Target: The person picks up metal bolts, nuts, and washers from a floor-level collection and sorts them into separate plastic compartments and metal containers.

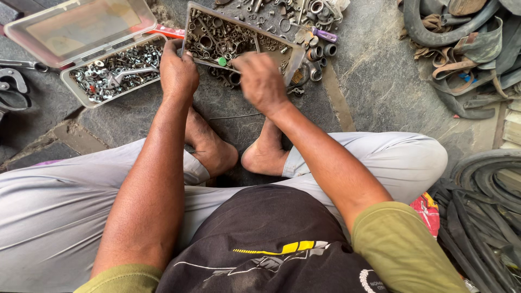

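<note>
A shallow clear plastic tray filled with dark nuts, washers and rings (239,40) is held tilted off the grey stone floor (374,81). Its near left edge is gripped by the left hand (178,71), the fingers curled shut over the rim. The right hand (261,81) is set against the tray's near long edge, fingers bent down toward the contents; whether a part is pinched there cannot be told, since the fingertips are hidden by the knuckles.

A spill is judged the main risk: the tray is carried on one edge only, so a slip of the left grip or a firmer push from the right hand could tip small parts out onto the scattered loose metal parts (309,16) beyond it, where they would be hard to tell apart. A small green piece (222,62) lying near the right hand's fingers could roll off the same way.

Both forearms are stretched forward over the crossed bare feet (239,152), elbows kept near the knees, wrists bent slightly downward. To the left of the left hand an open clear plastic box of bright silver bolts (114,70) is set on the floor, its lid thrown back. Well to the right of the right hand, black rubber tubes and straps (467,49) are piled.
</note>
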